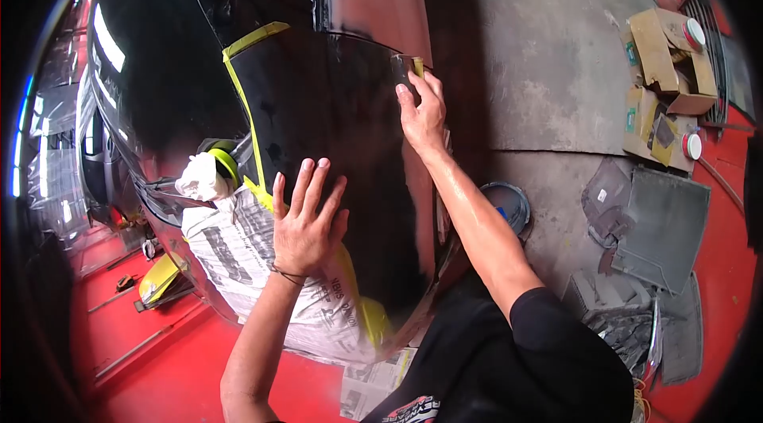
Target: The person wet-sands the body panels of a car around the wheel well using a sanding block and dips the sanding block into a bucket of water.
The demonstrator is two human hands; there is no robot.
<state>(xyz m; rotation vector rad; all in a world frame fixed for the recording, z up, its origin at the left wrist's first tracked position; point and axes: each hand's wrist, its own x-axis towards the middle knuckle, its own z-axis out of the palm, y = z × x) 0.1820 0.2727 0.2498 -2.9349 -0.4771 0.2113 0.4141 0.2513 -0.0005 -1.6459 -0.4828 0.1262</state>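
A black car body panel (318,97) fills the middle, with yellow masking tape (248,109) along its left and upper left edges. My left hand (306,224) lies against its lower part, fingers spread, holding nothing. At the panel's upper right edge, my right hand (424,111) is closed, its thumb and fingers pinching a small dark piece with a yellow edge (404,69); its exact kind is unclear. Printed masking paper (230,244) covers the area beside and below my left hand. A crumpled white cloth (203,178) sits by a yellow-green ring (225,166).
On the floor to the right stands a bucket (506,207). Farther right are cardboard boxes (668,49) and dark plastic panels (664,216). A newspaper sheet (369,383) lies below the car. At the left, a yellow part (159,276) rests on the red floor (183,375).
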